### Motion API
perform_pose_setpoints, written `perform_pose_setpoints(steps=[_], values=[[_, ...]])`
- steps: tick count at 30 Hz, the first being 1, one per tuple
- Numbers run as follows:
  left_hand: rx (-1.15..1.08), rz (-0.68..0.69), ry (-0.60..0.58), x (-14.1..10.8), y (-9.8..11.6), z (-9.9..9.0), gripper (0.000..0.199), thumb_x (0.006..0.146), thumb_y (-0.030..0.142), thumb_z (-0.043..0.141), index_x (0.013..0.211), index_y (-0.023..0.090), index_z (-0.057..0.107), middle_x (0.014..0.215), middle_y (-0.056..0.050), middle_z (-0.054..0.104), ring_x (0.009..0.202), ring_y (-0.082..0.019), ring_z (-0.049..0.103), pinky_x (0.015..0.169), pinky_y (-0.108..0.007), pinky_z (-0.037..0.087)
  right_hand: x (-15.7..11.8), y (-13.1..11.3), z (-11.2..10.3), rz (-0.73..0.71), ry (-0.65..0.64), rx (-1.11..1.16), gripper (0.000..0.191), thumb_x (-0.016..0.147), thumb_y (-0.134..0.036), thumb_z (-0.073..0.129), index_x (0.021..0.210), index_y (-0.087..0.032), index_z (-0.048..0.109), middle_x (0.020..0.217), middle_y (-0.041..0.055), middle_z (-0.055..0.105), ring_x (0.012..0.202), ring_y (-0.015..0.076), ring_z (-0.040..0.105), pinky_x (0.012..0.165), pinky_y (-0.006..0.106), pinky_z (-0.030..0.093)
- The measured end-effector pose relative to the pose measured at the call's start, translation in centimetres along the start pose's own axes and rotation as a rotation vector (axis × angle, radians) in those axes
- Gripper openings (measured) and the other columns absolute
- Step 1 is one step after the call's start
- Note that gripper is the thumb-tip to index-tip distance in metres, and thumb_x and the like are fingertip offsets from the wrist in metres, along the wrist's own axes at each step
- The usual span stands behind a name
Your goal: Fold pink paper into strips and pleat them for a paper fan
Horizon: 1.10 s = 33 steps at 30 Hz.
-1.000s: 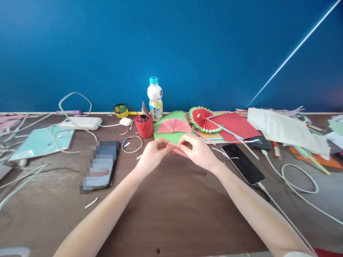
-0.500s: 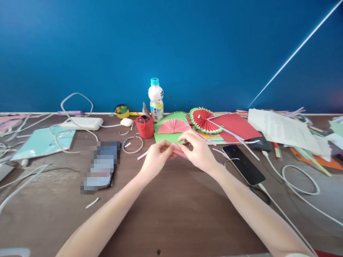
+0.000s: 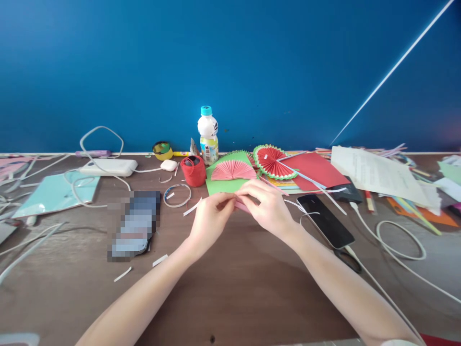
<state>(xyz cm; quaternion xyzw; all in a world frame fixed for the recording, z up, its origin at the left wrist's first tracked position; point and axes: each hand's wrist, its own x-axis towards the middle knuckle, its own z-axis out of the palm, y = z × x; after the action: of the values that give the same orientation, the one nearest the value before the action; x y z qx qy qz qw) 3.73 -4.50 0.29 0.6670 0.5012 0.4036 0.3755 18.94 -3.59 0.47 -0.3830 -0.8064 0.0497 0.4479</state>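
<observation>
Between my two hands is a small piece of pink paper point(image 3: 242, 206), largely covered by fingers. My left hand point(image 3: 212, 218) pinches its left end with thumb and forefinger. My right hand point(image 3: 265, 205) grips it from the right, fingertips touching those of the left. Just behind them a pleated pink paper fan point(image 3: 233, 170) lies on a green sheet point(image 3: 213, 188). A round red pleated fan with a green edge point(image 3: 272, 162) is to the right of it, with white strips across it.
A bottle point(image 3: 208, 137) stands behind a red round container point(image 3: 193, 172). Phones lie left point(image 3: 137, 223) and right point(image 3: 326, 221), with white cables around. Red paper point(image 3: 317, 169) and a printed sheet point(image 3: 378, 170) lie at the back right.
My fingertips have drawn closer together over the pink paper, and less of it shows. The whole view has shifted slightly.
</observation>
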Motion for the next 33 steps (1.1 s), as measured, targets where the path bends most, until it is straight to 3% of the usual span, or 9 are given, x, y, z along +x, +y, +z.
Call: perform_pose_setpoints(steps=[6, 14, 25, 33], values=[[0.034, 0.020, -0.015, -0.2, 0.2, -0.1, 0.022, 0.078, 0.023, 0.050, 0.082, 0.020, 0.071, 0.082, -0.001, 0.072, 0.074, -0.016, 0.065, 0.070, -0.024, 0.050, 0.2, -0.3, -0.5, 0.000, -0.101, -0.050, 0.018, 0.086, -0.015, 0.045, 0.075, -0.019, 0.058, 0.077, 0.0053, 0.062, 0.075, 0.0166, 0.057, 0.070, 0.030, 0.046], [0.027, -0.005, -0.013, -0.4, 0.7, -0.1, 0.024, 0.077, 0.021, 0.049, 0.086, 0.020, 0.071, 0.082, 0.000, 0.072, 0.072, -0.015, 0.065, 0.067, -0.023, 0.049, 0.5, -0.5, -1.3, 0.111, -0.126, 0.110, 0.013, 0.083, -0.013, 0.051, 0.076, -0.019, 0.061, 0.078, 0.0025, 0.064, 0.073, 0.0141, 0.059, 0.067, 0.026, 0.047], [0.114, 0.076, 0.006, -0.5, 0.8, 0.0, 0.020, 0.078, 0.021, 0.051, 0.077, 0.019, 0.071, 0.074, 0.000, 0.071, 0.068, -0.014, 0.063, 0.062, -0.021, 0.046, 0.5, -0.8, -1.6, -0.030, -0.148, -0.067, 0.016, 0.084, -0.013, 0.047, 0.074, -0.018, 0.058, 0.074, 0.0049, 0.061, 0.073, 0.0166, 0.056, 0.067, 0.030, 0.045], [-0.011, -0.013, 0.000, -0.6, 0.9, -0.1, 0.022, 0.076, 0.021, 0.051, 0.082, 0.020, 0.072, 0.079, 0.000, 0.072, 0.071, -0.015, 0.064, 0.067, -0.023, 0.049, 0.6, -0.9, -1.6, 0.115, -0.149, 0.093, 0.014, 0.081, -0.012, 0.048, 0.075, -0.020, 0.057, 0.075, 0.0022, 0.059, 0.070, 0.0141, 0.055, 0.064, 0.027, 0.045]])
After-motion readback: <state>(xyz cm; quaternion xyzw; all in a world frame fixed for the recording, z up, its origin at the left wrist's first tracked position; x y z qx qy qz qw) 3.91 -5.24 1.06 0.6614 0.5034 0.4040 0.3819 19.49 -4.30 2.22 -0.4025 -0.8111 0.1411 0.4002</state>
